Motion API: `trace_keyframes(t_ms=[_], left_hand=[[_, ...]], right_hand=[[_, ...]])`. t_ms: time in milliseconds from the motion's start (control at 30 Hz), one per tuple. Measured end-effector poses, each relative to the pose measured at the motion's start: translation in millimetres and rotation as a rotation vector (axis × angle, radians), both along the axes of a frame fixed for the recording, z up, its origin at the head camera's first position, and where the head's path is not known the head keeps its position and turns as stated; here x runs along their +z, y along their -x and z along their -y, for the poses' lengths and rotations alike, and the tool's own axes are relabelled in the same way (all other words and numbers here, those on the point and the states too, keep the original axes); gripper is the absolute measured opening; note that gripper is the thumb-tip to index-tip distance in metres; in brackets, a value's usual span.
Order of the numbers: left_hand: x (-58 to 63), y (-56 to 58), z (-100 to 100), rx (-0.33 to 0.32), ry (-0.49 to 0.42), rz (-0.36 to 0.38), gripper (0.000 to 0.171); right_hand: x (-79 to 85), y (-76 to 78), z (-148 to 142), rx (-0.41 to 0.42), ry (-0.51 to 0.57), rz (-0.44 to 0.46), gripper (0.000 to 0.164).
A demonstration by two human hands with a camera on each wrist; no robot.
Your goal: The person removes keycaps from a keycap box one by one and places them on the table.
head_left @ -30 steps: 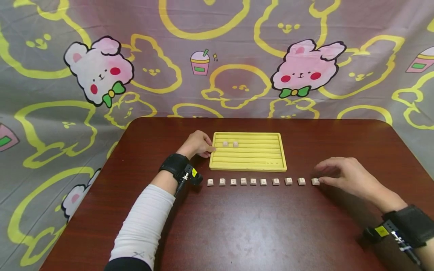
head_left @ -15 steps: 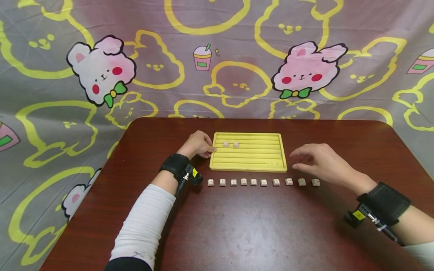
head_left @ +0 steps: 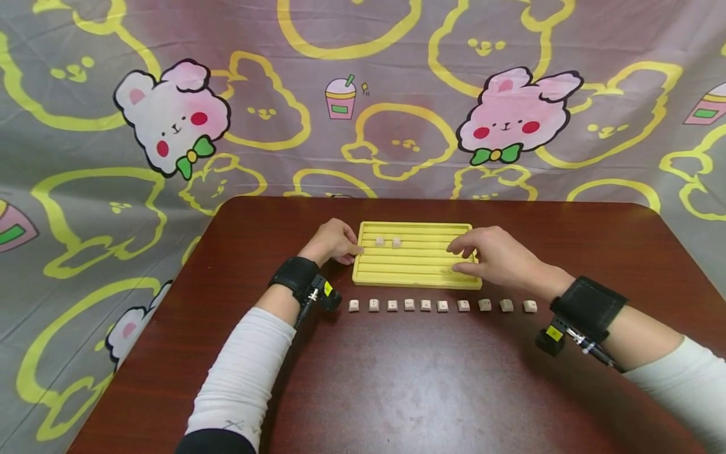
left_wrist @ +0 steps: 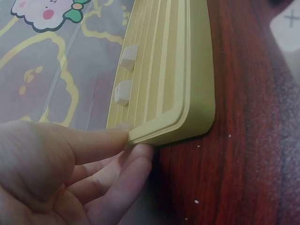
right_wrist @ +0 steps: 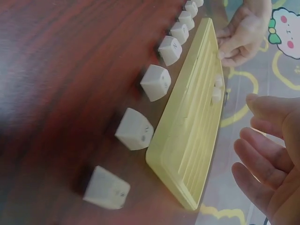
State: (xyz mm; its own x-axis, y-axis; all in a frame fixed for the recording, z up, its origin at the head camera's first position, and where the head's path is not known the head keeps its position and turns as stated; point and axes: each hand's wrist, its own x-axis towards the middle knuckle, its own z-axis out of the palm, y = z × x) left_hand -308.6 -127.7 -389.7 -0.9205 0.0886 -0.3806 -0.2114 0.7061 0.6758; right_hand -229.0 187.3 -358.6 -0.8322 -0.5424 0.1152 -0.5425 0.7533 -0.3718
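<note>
My left hand (head_left: pixel 333 241) pinches the left end of the yellow ridged tray (head_left: pixel 408 282); in the left wrist view the thumb (left_wrist: pixel 101 144) lies on the rim with fingers below. Two pale keycaps, a left one (head_left: pixel 379 241) and a right one (head_left: pixel 396 242), sit side by side in one groove near the tray's left end. Over the tray's right end hovers my right hand (head_left: pixel 499 257), fingers spread and slightly bent. Nothing shows between its thumb and fingers in the right wrist view.
In front of the tray runs a row of several pale keycaps (head_left: pixel 425 305), spaced apart on the dark red-brown table (head_left: pixel 420 372). The row's right end reaches past the tray. A patterned cloth (head_left: pixel 397 82) hangs behind the table.
My right hand has moved left and away from me, from the row's right-end keycap to above the tray's right end. The left hand keeps its hold; the keycaps stay in place.
</note>
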Motion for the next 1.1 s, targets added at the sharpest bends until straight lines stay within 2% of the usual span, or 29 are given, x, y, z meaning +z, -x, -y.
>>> trace_keyframes(t_ms=[367,667,867,1100], left_hand=[[-0.2,0.2,-0.6,0.009,-0.002,0.012,0.021],[-1.3,2.6,-0.3,0.008,0.004,0.015,0.021],[-3.1,3.8,-0.1,0.023,-0.006,0.020,0.020],[0.3,1.9,-1.2,0.032,-0.014,0.027,0.018]], right_hand=[[-1.2,19.9,23.6,0.035,-0.017,0.036,0.037],[-7.2,34.6,41.1,0.082,-0.037,-0.006,0.034],[-10.9,43.5,53.2,0.067,-0.046,0.024,0.034],[-16.6,52.3,63.9,0.038,-0.030,0.047,0.035]])
